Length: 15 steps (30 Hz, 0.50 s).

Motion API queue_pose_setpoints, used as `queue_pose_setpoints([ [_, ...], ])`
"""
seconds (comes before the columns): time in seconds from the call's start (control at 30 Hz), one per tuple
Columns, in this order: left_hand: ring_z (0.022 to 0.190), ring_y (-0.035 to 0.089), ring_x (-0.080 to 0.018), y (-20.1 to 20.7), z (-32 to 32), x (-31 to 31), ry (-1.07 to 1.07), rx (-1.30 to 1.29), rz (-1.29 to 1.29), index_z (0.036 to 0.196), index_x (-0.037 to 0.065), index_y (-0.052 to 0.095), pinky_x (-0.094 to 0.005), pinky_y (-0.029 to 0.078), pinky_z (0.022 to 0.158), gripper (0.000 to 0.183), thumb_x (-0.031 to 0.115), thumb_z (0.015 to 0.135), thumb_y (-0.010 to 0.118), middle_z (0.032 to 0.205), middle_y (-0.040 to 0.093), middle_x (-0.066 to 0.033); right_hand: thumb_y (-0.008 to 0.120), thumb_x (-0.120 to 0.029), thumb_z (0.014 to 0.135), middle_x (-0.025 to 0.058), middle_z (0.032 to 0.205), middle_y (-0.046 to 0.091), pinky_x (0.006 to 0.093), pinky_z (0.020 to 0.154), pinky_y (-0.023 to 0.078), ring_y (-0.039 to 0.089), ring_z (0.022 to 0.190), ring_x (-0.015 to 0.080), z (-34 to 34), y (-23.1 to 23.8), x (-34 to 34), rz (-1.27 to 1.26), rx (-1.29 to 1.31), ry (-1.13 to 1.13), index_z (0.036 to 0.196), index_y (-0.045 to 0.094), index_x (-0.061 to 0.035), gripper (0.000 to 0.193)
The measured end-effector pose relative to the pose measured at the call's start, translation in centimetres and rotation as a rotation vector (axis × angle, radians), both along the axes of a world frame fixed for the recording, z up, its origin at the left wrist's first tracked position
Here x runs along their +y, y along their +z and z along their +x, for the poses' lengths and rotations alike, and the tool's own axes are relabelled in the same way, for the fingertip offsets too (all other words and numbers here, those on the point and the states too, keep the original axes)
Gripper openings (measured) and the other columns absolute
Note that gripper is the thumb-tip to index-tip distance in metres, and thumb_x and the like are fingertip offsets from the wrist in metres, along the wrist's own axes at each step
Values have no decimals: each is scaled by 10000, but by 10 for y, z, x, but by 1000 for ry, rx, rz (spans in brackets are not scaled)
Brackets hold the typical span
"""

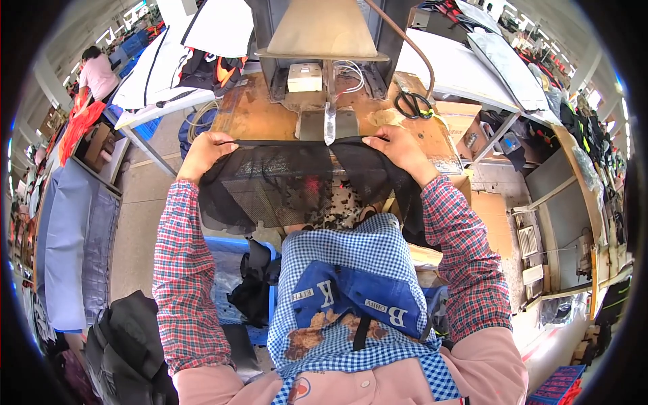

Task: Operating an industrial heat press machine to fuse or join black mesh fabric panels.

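Note:
A sheer black mesh fabric (pixel 277 182) hangs stretched between my hands, its upper edge drawn nearly straight. My left hand (pixel 208 152) pinches that edge at the left, and my right hand (pixel 397 148) pinches it at the right. Midway between them, the narrow metal tip (pixel 330 125) of a bench-mounted machine points down at the fabric's edge; whether it touches the cloth I cannot tell. Behind the fabric is the worn wooden worktop (pixel 250 108). The lower part of the mesh drapes over the front of the bench, and the floor shows through it.
Black-handled scissors (pixel 413 105) lie on the worktop's right side. A blue crate (pixel 223 260) with black pieces stands by my left leg. White tables (pixel 445 64) with fabric panels flank the machine. Another person (pixel 99 74) is at the far left.

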<state>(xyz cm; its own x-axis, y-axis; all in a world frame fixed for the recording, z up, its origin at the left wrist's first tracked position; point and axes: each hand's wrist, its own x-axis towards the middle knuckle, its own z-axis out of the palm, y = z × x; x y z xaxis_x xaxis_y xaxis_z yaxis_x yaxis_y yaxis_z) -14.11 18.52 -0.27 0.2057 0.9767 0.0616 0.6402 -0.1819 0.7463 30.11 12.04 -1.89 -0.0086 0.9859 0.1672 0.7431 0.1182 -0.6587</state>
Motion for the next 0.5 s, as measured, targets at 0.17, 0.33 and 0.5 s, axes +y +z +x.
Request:
queue_pose_setpoints([
  [0.17, 718, 610, -95, 2, -4, -1, -38, 36, 37, 938, -42, 718, -278, 496, 700, 200, 135, 854, 759, 776, 684, -19, 747, -354, 875, 123, 780, 671, 338, 688, 496, 634, 722, 203, -2, 1, 0, -12, 11, 7, 911, 688, 9, 370],
  [0.33, 717, 607, -91, 7, -2, -7, -42, 26, 7, 928, -40, 718, -276, 495, 695, 193, 132, 850, 760, 769, 679, -17, 748, -354, 874, 124, 784, 677, 339, 689, 496, 639, 725, 206, -1, 0, -2, -2, 24, 21, 912, 691, 9, 369],
  [0.5, 713, 605, -89, 8, -7, -7, -59, 77, 22, 920, -29, 724, -279, 494, 689, 178, 130, 848, 761, 761, 674, -15, 749, -341, 876, 119, 781, 679, 335, 688, 496, 639, 722, 197, -1, -1, -3, -12, 63, 49, 906, 693, 7, 354],
])
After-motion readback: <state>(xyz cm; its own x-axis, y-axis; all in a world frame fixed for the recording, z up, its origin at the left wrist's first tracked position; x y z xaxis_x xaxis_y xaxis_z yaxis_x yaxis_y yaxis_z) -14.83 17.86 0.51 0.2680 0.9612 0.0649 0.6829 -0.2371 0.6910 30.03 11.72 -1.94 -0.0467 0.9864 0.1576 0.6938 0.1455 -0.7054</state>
